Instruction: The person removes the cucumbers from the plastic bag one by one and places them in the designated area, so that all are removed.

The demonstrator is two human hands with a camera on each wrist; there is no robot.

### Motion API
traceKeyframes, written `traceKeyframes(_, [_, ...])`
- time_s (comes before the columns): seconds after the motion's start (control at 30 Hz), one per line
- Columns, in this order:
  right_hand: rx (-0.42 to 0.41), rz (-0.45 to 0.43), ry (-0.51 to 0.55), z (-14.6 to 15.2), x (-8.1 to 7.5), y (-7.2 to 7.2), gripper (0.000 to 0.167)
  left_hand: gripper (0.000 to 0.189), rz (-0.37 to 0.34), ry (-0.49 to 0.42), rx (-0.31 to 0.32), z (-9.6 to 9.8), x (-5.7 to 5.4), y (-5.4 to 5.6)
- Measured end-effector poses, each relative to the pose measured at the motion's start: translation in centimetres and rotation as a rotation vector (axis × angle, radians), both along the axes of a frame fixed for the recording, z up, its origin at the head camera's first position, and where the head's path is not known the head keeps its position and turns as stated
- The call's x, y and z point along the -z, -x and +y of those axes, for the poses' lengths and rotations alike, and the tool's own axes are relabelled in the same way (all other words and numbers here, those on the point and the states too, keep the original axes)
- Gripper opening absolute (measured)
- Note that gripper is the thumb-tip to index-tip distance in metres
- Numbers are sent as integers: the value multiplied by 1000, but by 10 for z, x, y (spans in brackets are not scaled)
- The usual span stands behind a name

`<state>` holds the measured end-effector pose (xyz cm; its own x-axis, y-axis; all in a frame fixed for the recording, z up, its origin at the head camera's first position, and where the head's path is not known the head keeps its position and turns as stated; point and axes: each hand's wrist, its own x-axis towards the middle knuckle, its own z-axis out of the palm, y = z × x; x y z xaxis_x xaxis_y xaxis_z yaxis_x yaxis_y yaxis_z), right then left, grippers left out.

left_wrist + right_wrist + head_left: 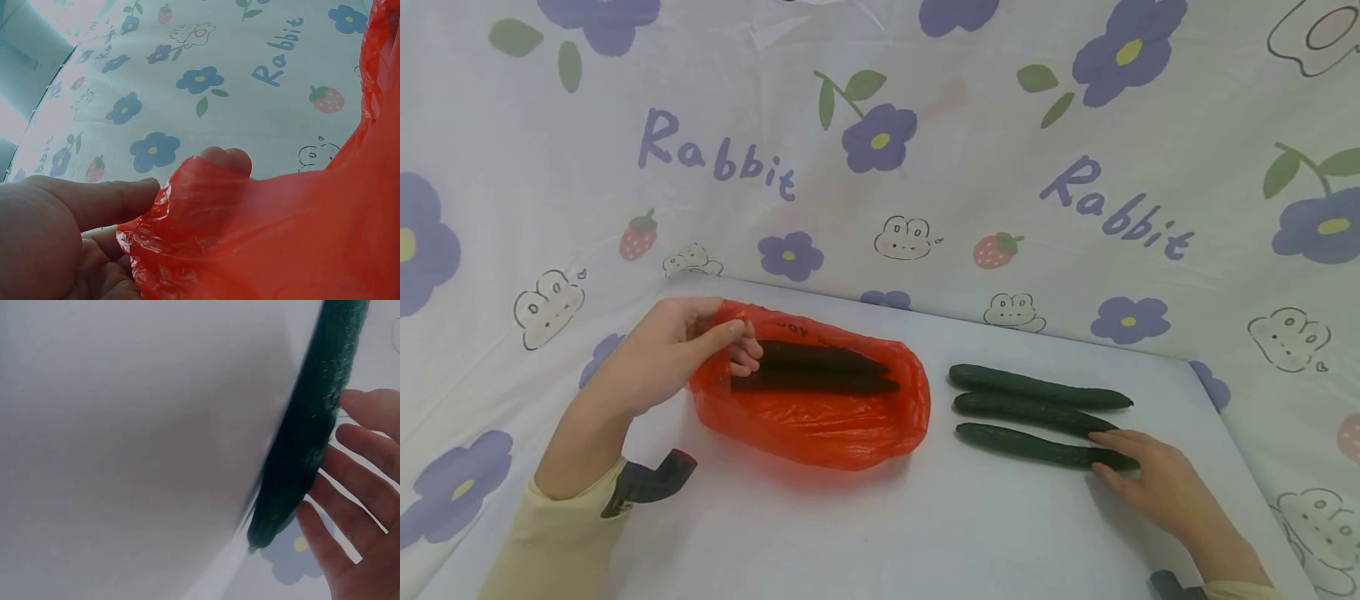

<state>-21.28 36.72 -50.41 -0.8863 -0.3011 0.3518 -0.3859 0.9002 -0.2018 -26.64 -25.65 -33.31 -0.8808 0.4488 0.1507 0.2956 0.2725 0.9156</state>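
Two bare hands over a white desk (850, 542). The left hand (670, 354), raised with its wrist bent, stands at the left end of a red bag (842, 433); its grip is closed, the bag's rim pinched between thumb and fingers. The bag lies towards the desk's far left corner, mouth open, with two dark, long objects (816, 385) inside. Three cucumbers (1037, 387) lie roughly parallel between the bag and the desk's right edge. The right hand (1157, 475), back uppermost, extends from the near right; its grip is loose, digits spread and nearly straight, thumb and fingers astride the right end of the nearest cucumber. Whether they press on it cannot be told. Lettering: the cloth (970, 133) behind reads "Rabbit" twice in purple (head view); dark print on the bag is creased and illegible.
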Motion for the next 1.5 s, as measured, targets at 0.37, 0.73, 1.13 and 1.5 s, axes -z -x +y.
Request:
traceKeyframes(0.37, [1, 142, 79, -20, -8, 3, 49, 21, -26, -6, -2, -1, 0, 0])
traceKeyframes(0.73, [-62, 203, 152, -65, -44, 18, 56, 20, -13, 34, -6, 1, -1, -1])
traceKeyframes(1.13, [-178, 190, 172, -109, -68, 45, 51, 19, -8, 31, 6, 3, -3, 3])
traceKeyframes(1.5, [-226, 155, 178, -142, -88, 57, 50, 19, -15, 30, 10, 3, -5, 8])
